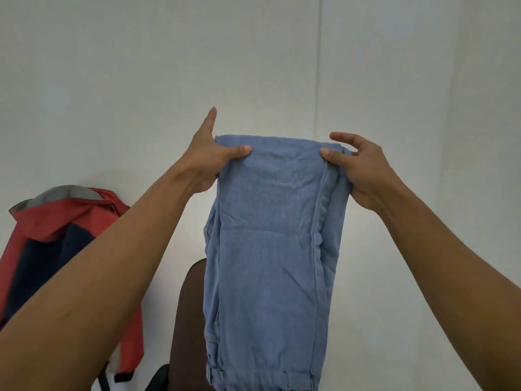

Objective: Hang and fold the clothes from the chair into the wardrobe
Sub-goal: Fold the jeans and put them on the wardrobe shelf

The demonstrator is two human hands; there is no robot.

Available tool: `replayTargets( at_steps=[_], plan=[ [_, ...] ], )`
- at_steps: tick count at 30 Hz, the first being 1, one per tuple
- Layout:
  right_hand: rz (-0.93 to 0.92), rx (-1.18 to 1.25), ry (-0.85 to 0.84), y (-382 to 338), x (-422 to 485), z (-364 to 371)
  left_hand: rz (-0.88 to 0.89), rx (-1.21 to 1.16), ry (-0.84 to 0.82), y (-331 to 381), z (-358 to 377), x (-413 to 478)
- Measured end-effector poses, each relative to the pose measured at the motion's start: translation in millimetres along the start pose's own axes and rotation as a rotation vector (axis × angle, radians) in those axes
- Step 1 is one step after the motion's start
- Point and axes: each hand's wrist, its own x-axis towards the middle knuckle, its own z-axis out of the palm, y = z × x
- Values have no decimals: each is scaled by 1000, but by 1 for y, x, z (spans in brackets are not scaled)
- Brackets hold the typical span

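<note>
A pair of light blue trousers [267, 249], folded over at the top, hangs in front of me in the head view. My left hand [210, 156] pinches its upper left corner between thumb and fingers. At the upper right corner my right hand [361, 170] grips the fold and the side seam. The cloth hangs straight down to the bottom of the frame, where a waistband or cuff shows. A dark chair back [189, 320] stands right behind the trousers and is partly hidden by them. The wardrobe is out of view.
A red and navy jacket [48, 249] with a grey-lined hood hangs at the lower left, partly behind my left forearm. A plain white wall [253, 52] fills the background, with a thin vertical seam [320, 66] right of centre.
</note>
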Motion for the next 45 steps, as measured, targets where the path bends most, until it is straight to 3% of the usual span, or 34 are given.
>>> replayTargets(
  at_steps=[3,6,18,26,34,40,42,45],
  plan=[
    [3,47,-67,-1,-1,-4,35,96,-61,2,-10,0],
    [-99,-94,-28,2,-2,-4,140,295,17,1,-10,0],
    [-261,-321,128,5,11,-6,384,508,196,-1,4,1],
    [-285,-338,205,10,14,1,320,633,278,-7,12,5],
    [-284,-286,153,4,15,-8,272,344,136,-10,15,1],
    [-226,-91,145,4,9,-10,272,28,193,-6,26,-6],
    [-174,90,83,4,2,-12,259,-83,216,0,31,-6],
    [-116,223,-142,18,-19,-6,251,-147,247,11,36,-6]
  ],
)
